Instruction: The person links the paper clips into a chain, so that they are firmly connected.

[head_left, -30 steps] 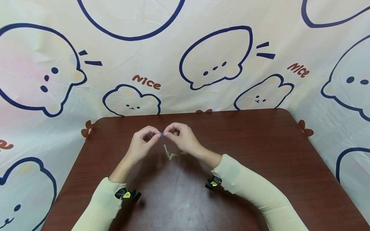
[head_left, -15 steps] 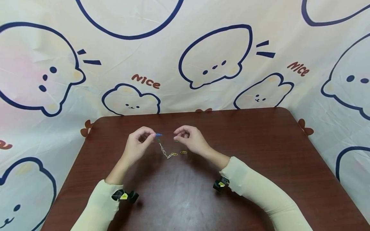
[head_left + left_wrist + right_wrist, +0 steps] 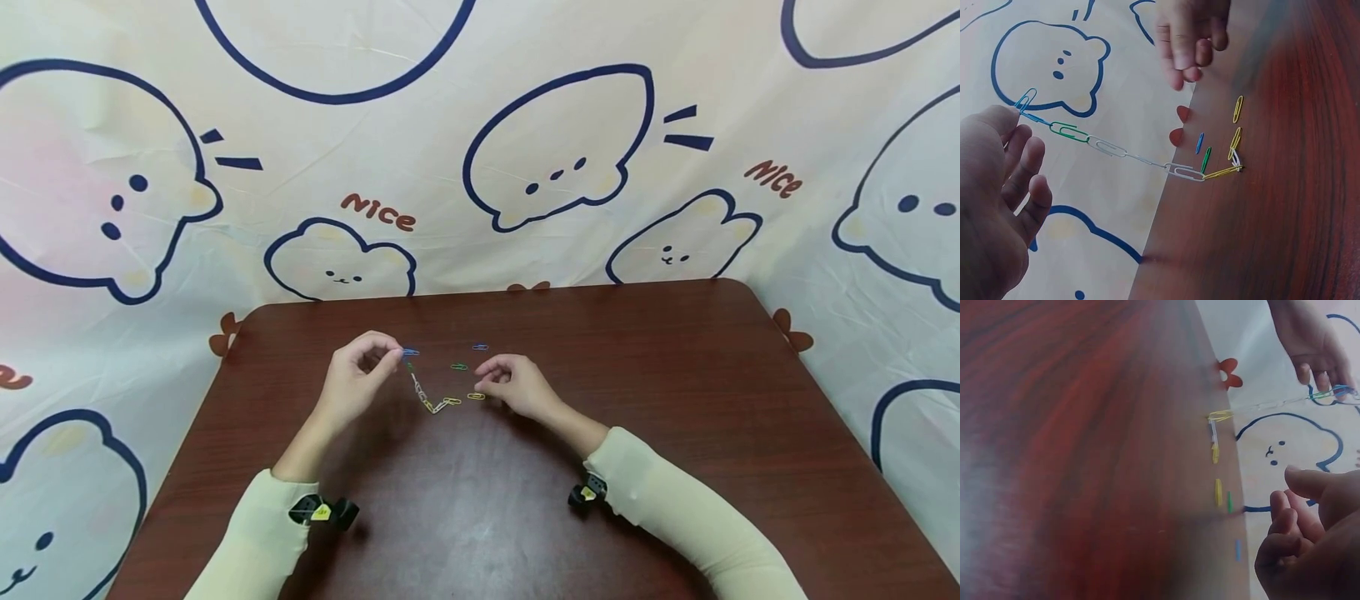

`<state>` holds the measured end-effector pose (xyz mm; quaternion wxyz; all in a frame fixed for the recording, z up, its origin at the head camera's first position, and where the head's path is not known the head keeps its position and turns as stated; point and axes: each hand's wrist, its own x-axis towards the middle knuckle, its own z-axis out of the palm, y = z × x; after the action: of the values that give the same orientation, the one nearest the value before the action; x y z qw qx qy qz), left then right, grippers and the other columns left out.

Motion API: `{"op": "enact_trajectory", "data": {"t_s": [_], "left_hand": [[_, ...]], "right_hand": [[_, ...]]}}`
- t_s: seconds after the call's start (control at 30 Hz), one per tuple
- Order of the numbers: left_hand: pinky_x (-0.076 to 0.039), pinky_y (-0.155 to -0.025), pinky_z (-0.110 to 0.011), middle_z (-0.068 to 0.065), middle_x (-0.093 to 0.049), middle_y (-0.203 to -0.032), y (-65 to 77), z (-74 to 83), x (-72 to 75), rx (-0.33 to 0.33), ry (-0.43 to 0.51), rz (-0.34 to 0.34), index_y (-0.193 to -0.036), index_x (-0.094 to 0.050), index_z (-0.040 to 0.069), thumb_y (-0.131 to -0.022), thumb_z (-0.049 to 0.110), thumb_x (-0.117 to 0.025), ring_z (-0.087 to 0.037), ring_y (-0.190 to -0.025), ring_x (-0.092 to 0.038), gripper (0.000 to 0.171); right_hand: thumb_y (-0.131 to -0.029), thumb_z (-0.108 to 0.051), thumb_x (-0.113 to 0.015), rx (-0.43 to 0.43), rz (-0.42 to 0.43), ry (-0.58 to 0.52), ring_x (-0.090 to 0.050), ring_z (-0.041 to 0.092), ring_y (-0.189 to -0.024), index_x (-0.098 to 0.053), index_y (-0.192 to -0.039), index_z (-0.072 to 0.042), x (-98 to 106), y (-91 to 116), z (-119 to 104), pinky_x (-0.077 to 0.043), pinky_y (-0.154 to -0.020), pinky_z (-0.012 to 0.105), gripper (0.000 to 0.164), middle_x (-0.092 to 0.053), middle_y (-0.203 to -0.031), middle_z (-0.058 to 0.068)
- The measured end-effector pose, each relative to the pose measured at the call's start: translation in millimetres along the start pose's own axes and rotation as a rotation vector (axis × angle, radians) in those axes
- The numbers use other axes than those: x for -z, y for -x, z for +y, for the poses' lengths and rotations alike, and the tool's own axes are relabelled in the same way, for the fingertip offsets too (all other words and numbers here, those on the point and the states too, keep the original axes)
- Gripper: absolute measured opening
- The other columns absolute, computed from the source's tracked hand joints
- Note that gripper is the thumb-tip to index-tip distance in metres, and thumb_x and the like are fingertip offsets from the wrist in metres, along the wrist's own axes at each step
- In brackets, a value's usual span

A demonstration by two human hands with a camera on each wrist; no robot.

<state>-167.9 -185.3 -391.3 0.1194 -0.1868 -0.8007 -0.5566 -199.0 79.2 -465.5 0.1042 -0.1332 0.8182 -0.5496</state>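
My left hand (image 3: 360, 371) pinches a blue paper clip (image 3: 1026, 100) at the upper end of a linked paper clip chain (image 3: 420, 390). Below it in the left wrist view hang another blue clip, a green clip (image 3: 1070, 131) and white clips (image 3: 1107, 147). The lower end, with yellow and white clips, appears to lie on the table. My right hand (image 3: 517, 385) holds nothing, its fingers loosely bent beside a loose yellow paper clip (image 3: 476, 397). Whether the fingertips touch that clip cannot be told.
A loose green paper clip (image 3: 459, 367) and a loose blue paper clip (image 3: 480, 347) lie beyond the yellow one. The brown wooden table (image 3: 465, 500) meets a printed cloth backdrop (image 3: 450, 258) at its far edge. Small cameras sit on both wrists.
My right hand has left the blue clip at my left fingertips and moved right and nearer, uncovering the loose green and blue clips. My left hand has shifted slightly left, still holding the chain.
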Motion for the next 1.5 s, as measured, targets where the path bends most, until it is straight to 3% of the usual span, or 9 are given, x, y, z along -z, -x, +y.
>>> {"op": "enact_trajectory", "data": {"t_s": [0.23,0.57,0.8,0.93,1.03,1.27,1.4,1.5], "left_hand": [[-0.046,-0.059,-0.020,-0.004,-0.063,-0.083,-0.9,-1.1,-0.8,0.015,0.005,-0.006,-0.097,-0.067,-0.005,-0.096,-0.003,-0.066,-0.008,-0.070,-0.057,0.003],[-0.046,-0.059,-0.020,-0.006,-0.064,-0.083,-1.6,0.2,-1.7,0.017,0.003,-0.002,-0.097,-0.068,-0.005,-0.096,-0.002,-0.067,-0.008,-0.070,-0.057,0.003],[-0.046,-0.059,-0.020,-0.006,-0.064,-0.084,-3.4,-28.5,-3.5,0.007,-0.015,0.005,-0.099,-0.068,-0.003,-0.095,-0.004,-0.067,-0.010,-0.070,-0.057,0.004],[-0.046,-0.059,-0.020,-0.008,-0.064,-0.085,-3.1,-33.6,-3.5,0.007,-0.002,0.002,-0.100,-0.069,-0.001,-0.096,-0.001,-0.068,-0.010,-0.071,-0.057,0.004],[-0.045,-0.058,-0.021,-0.011,-0.064,-0.085,-3.0,-31.6,-3.6,0.012,0.010,-0.003,-0.099,-0.069,-0.002,-0.096,-0.001,-0.068,-0.010,-0.071,-0.057,0.004],[-0.045,-0.059,-0.021,-0.008,-0.063,-0.082,-1.0,-0.6,-3.4,-0.029,0.017,-0.013,-0.097,-0.066,-0.008,-0.096,-0.004,-0.066,-0.009,-0.069,-0.056,0.004],[-0.045,-0.058,-0.021,-0.008,-0.063,-0.082,-0.9,-1.3,-3.6,-0.024,0.015,-0.009,-0.098,-0.066,-0.007,-0.096,-0.004,-0.066,-0.010,-0.069,-0.056,0.004],[-0.046,-0.058,-0.021,-0.007,-0.063,-0.084,-1.7,-11.5,-3.9,-0.009,0.015,-0.004,-0.099,-0.068,-0.005,-0.095,-0.004,-0.067,-0.011,-0.070,-0.057,0.004]], "right_hand": [[-0.085,-0.006,-0.079,-0.025,0.033,0.050,-0.058,0.007,-0.064,-0.073,-0.101,0.000,-3,1,19,-0.046,-0.060,0.022,0.018,-0.072,-0.084,0.002],[-0.083,-0.005,-0.082,-0.061,0.054,0.127,-0.062,0.007,-0.065,-0.075,-0.096,-0.004,-6,-1,22,-0.050,-0.065,0.024,0.015,-0.072,-0.079,0.000],[-0.081,-0.009,-0.085,-0.052,0.069,0.278,-0.062,0.004,-0.066,-0.077,-0.092,-0.011,-13,-3,19,-0.050,-0.069,0.026,0.014,-0.071,-0.077,-0.005],[-0.080,-0.012,-0.086,-0.057,0.076,0.325,-0.063,0.004,-0.070,-0.077,-0.091,-0.014,-14,-4,19,-0.051,-0.072,0.029,0.014,-0.071,-0.077,-0.007],[-0.079,-0.015,-0.087,-0.072,0.086,0.354,-0.063,0.004,-0.071,-0.077,-0.089,-0.016,-16,-5,19,-0.050,-0.071,0.030,0.013,-0.070,-0.076,-0.009],[-0.079,-0.021,-0.086,-0.099,0.116,0.415,-0.060,0.004,-0.068,-0.075,-0.084,-0.021,-20,-6,16,-0.048,-0.064,0.031,0.012,-0.068,-0.074,-0.012],[-0.080,-0.024,-0.086,-0.100,0.130,0.453,-0.059,0.004,-0.066,-0.075,-0.082,-0.023,-22,-6,15,-0.047,-0.061,0.030,0.011,-0.067,-0.074,-0.013],[-0.082,-0.026,-0.085,-0.099,0.135,0.475,-0.058,0.004,-0.066,-0.074,-0.081,-0.023,-23,-6,15,-0.046,-0.060,0.029,0.011,-0.066,-0.073,-0.013]]}}
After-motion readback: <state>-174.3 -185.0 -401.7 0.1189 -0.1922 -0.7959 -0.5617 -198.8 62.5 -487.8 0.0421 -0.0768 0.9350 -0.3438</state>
